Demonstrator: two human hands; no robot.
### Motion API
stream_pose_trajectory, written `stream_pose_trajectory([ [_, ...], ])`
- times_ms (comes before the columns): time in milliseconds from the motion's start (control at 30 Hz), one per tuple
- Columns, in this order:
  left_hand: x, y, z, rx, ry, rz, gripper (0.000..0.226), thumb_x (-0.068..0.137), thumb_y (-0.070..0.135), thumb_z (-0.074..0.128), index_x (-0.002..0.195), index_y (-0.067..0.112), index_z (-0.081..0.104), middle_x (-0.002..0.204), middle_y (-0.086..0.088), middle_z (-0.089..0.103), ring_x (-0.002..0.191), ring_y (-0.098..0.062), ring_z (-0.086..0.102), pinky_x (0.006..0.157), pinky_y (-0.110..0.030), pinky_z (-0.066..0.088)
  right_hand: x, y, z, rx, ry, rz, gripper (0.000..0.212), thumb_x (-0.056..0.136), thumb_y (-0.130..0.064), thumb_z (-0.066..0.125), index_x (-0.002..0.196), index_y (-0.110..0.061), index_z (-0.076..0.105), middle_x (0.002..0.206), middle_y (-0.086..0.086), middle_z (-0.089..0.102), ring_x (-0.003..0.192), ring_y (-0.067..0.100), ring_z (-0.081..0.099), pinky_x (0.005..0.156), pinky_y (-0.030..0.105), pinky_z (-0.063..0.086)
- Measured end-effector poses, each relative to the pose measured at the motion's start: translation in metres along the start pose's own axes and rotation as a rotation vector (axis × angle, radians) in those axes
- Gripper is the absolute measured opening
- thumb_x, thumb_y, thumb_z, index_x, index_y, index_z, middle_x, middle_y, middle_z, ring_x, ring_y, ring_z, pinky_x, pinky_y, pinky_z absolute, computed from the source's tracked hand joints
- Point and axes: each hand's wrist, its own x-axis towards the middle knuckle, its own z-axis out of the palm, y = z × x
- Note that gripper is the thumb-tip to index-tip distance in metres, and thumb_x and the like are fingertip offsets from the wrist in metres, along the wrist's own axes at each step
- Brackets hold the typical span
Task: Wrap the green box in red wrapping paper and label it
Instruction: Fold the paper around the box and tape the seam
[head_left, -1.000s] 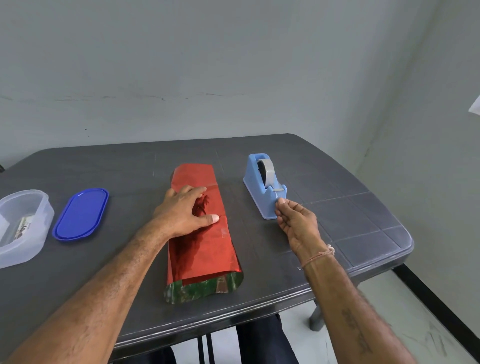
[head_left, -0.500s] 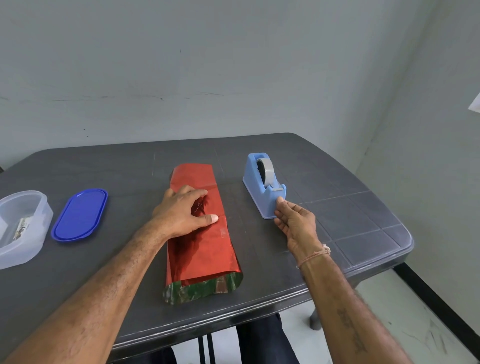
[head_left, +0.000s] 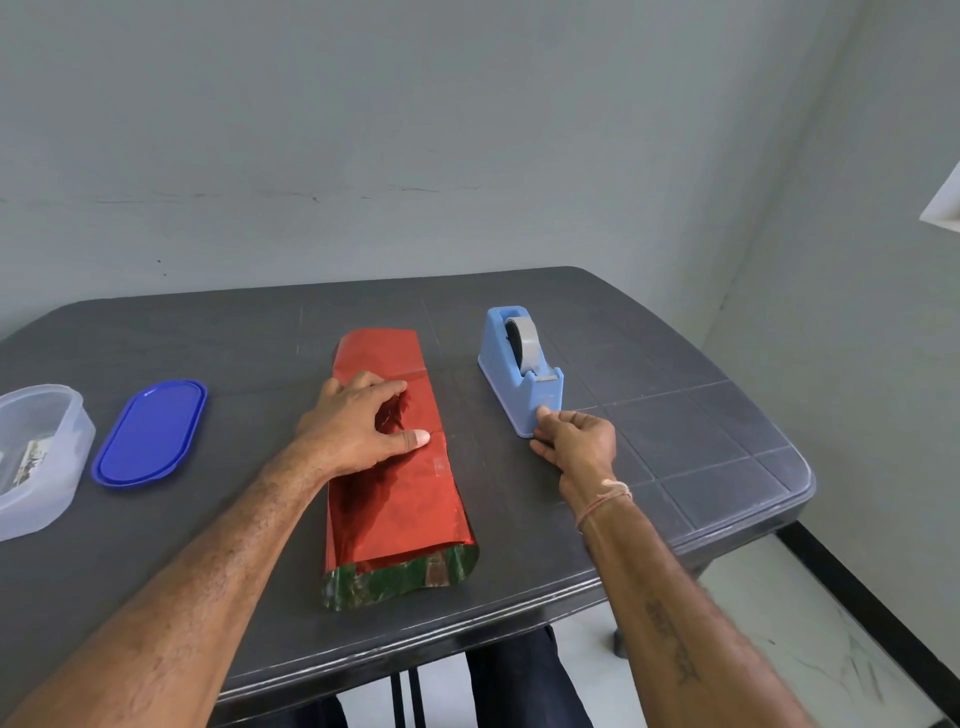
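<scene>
A: Any luck spotting the green box?

B: Yep, lying lengthwise in the middle of the table, mostly rolled up in the red wrapping paper. Only showing green at the near end, poking out of the open red tube. Looks flatter at the far end of the paper. Maybe a bit of clear tape on top too, too faint to swear on

A: And the left hand?

B: Planted palm-down on top of the paper, about halfway along. Fingers spread and arched with the tips on the paper, thumb laid out straight and pressing down. Not wrapped round anything, just pinning the paper to the box

A: Right hand?

B: Over by the blue tape dispenser, which sits just right of the box without touching it. Thumb tip up against the dispenser's near end, other fingers curled in tight below it by the base. Can't tell whether pinching a strip of tape, gripping the dispenser or holding nothing at all. Grey tape roll seated in the dispenser, thin thread round the wrist

A: Anything else on there?

B: Off to the left, well apart from the box: a blue oval lid lying flat, and just left of that a clear plastic tub, open, with something papery inside, cut off by the frame edge
</scene>
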Motion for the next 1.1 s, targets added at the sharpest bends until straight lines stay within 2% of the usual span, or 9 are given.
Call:
stream_pose_trajectory([
  [200,0.000,-0.002,-0.001,0.006,-0.009,-0.005,0.086,0.082,0.074,0.064,0.155,0.040,0.035,0.150,0.018,0.036,0.136,-0.018,0.031,0.107,-0.051,0.043,-0.011,0.002,-0.015,0.009,-0.193,0.026,0.024,0.092,-0.018,0.077,0.099,0.005,0.070,0.095,0.018,0.069,0.087,0.022,0.068,0.070,0.026,0.063],
  [367,0.003,0.000,-0.007,0.050,-0.034,0.005,0.084,0.081,0.077,0.062,0.154,0.045,0.037,0.144,0.022,0.038,0.131,-0.016,0.033,0.106,-0.048,0.041,-0.032,-0.005,-0.018,-0.023,-0.514,0.013,0.023,0.096,-0.024,0.070,0.101,-0.002,0.069,0.093,0.012,0.070,0.093,0.022,0.071,0.079,0.033,0.063],
  [567,0.009,0.004,-0.018,0.096,-0.100,-0.003,0.085,0.078,0.081,0.062,0.153,0.049,0.037,0.139,0.019,0.038,0.128,-0.016,0.033,0.107,-0.048,0.039,-0.028,-0.042,0.016,-0.378,-0.807,-0.172,0.038,0.102,-0.036,0.061,0.110,0.000,0.067,0.104,0.008,0.072,0.104,0.019,0.072,0.087,0.037,0.062],
  [700,0.012,0.007,-0.019,0.135,-0.118,-0.005,0.089,0.075,0.084,0.061,0.153,0.051,0.035,0.137,0.017,0.037,0.126,-0.017,0.034,0.105,-0.048,0.039,-0.012,-0.062,0.046,-0.673,-0.919,-0.245,0.034,0.102,-0.040,0.060,0.100,-0.008,0.067,0.101,0.003,0.073,0.105,0.019,0.071,0.091,0.039,0.062],
  [800,0.012,0.008,-0.020,0.152,-0.123,-0.007,0.090,0.074,0.086,0.061,0.153,0.052,0.034,0.136,0.017,0.037,0.124,-0.016,0.034,0.104,-0.048,0.038,-0.006,-0.076,0.065,-0.853,-1.012,-0.302,0.031,0.101,-0.044,0.060,0.086,-0.017,0.064,0.091,-0.009,0.068,0.097,0.013,0.068,0.091,0.041,0.060],
  [867,0.012,0.008,-0.021,0.150,-0.124,-0.010,0.090,0.073,0.086,0.060,0.153,0.052,0.034,0.136,0.016,0.037,0.124,-0.017,0.034,0.104,-0.048,0.038,-0.004,-0.083,0.076,-0.971,-1.048,-0.345,0.032,0.101,-0.046,0.060,0.081,-0.020,0.060,0.091,-0.012,0.065,0.099,0.014,0.067,0.091,0.040,0.060],
  [933,0.011,0.007,-0.020,0.146,-0.119,-0.007,0.091,0.073,0.086,0.060,0.153,0.051,0.033,0.135,0.016,0.037,0.122,-0.016,0.034,0.104,-0.048,0.038,-0.003,-0.089,0.087,-1.092,-1.063,-0.376,0.033,0.099,-0.050,0.061,0.088,-0.019,0.064,0.097,-0.008,0.067,0.104,0.016,0.068,0.091,0.039,0.061],
  [1033,0.012,0.007,-0.019,0.139,-0.110,-0.002,0.092,0.072,0.087,0.060,0.153,0.051,0.034,0.133,0.016,0.037,0.117,-0.013,0.032,0.104,-0.049,0.038,-0.004,-0.094,0.098,-1.235,-1.071,-0.399,0.033,0.097,-0.054,0.062,0.089,-0.022,0.064,0.092,-0.009,0.065,0.090,0.008,0.064,0.087,0.034,0.059],
  [1100,0.012,0.007,-0.019,0.138,-0.107,-0.004,0.092,0.072,0.087,0.060,0.153,0.051,0.034,0.135,0.015,0.037,0.122,-0.015,0.034,0.105,-0.051,0.038,-0.006,-0.098,0.102,-1.303,-1.077,-0.406,0.032,0.098,-0.054,0.061,0.093,-0.022,0.064,0.091,-0.010,0.063,0.086,0.004,0.061,0.086,0.032,0.058],
])
